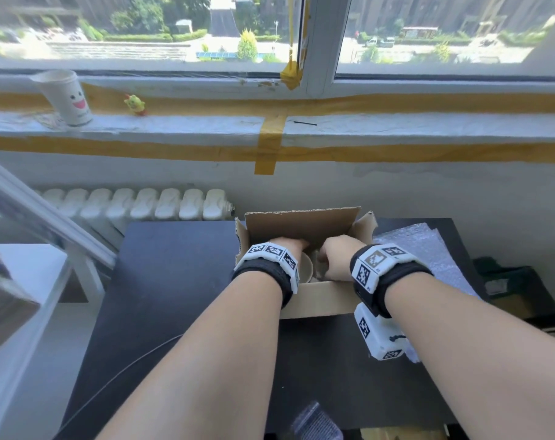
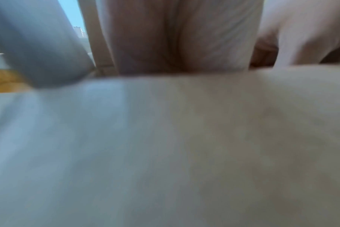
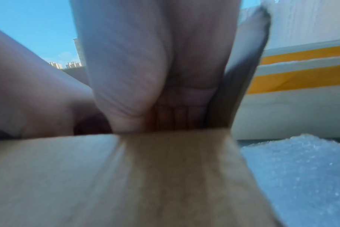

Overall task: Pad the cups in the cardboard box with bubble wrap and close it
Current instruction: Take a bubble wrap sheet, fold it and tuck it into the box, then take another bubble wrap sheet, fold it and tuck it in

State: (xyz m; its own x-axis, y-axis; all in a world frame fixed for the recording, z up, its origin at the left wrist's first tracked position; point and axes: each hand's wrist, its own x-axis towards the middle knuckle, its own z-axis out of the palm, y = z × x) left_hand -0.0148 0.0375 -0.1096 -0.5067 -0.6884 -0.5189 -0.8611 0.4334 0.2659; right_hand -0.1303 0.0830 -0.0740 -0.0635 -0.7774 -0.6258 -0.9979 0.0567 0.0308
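Deep inside the cardboard box [image 1: 314,300] on the worktop [image 1: 174,281], both hands, left hand [image 1: 288,246] and right hand [image 1: 336,258], work beside a cup [image 1: 306,269]; whether their fingers grip anything I cannot tell. Spare bubble wrap [image 1: 428,249] lies right of the box. Pushing hard could tip the cup.

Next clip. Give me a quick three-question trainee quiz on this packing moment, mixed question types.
1. True or false: the cardboard box has its flaps closed.
2. Where are the left hand and right hand? A) inside the box B) on the windowsill C) on the radiator
3. Fill in: the spare bubble wrap lies on the table to the box's ____.

Key: 1 false; 2 A; 3 right.
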